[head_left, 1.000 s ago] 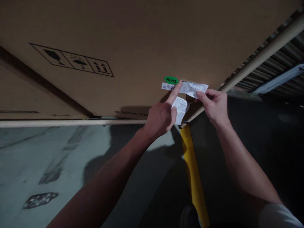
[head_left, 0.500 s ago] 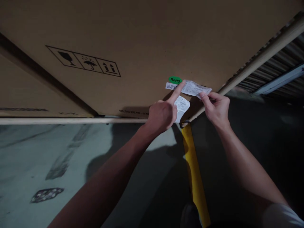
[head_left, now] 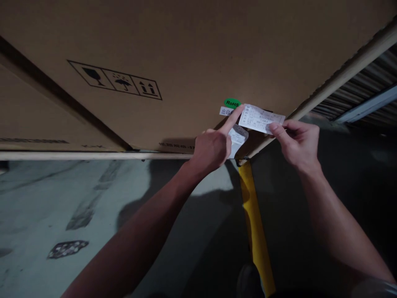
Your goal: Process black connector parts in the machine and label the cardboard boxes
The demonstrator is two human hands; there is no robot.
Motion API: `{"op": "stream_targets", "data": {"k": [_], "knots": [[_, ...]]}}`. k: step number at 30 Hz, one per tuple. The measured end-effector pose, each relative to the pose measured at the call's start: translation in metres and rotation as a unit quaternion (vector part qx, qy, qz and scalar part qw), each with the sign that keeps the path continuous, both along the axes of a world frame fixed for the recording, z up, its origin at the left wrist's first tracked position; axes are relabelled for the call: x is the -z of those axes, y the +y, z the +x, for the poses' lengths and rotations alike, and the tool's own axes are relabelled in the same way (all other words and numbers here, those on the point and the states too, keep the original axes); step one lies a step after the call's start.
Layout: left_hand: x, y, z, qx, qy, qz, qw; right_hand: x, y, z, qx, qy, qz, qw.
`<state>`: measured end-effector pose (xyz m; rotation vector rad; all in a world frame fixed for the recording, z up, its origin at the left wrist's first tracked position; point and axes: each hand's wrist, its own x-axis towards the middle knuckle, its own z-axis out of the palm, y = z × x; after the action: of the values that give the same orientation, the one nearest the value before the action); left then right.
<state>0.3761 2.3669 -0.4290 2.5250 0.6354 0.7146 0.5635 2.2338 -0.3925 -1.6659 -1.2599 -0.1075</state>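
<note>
The carton [head_left: 192, 49] is brown cardboard, matt and mostly smooth. Near its lower right corner, the printed label [head_left: 262, 118] looks like thin white paper, smooth with a faint sheen; the lower slip [head_left: 238, 138] looks like white paper too, its surface curved. The RoHS sticker [head_left: 230, 102] is flat, smooth and green. Along the carton's bottom edge runs a pale, smooth rail [head_left: 93, 155], possibly wood. The floor [head_left: 34, 198] looks hard, scuffed and dull, with a rough, pebbly patch [head_left: 68, 249] and a smooth yellow strip [head_left: 253, 223].
</note>
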Motion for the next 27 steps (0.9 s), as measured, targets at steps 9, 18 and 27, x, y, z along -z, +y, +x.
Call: {"op": "stream_targets", "data": {"k": [9, 18, 27], "knots": [[0.014, -0.004, -0.010, -0.007, -0.027, -0.024, 0.999, 0.027, -0.004, 0.012, -0.037, 0.002, 0.064, 0.997], [0.017, -0.007, -0.027, -0.010, -0.010, -0.010, 1.000, 0.039, 0.023, 0.021, -0.055, -0.020, 0.082, 0.995], [0.016, -0.005, -0.009, 0.006, -0.018, 0.000, 1.000, 0.035, 0.023, 0.021, -0.029, -0.043, 0.060, 0.997]]}}
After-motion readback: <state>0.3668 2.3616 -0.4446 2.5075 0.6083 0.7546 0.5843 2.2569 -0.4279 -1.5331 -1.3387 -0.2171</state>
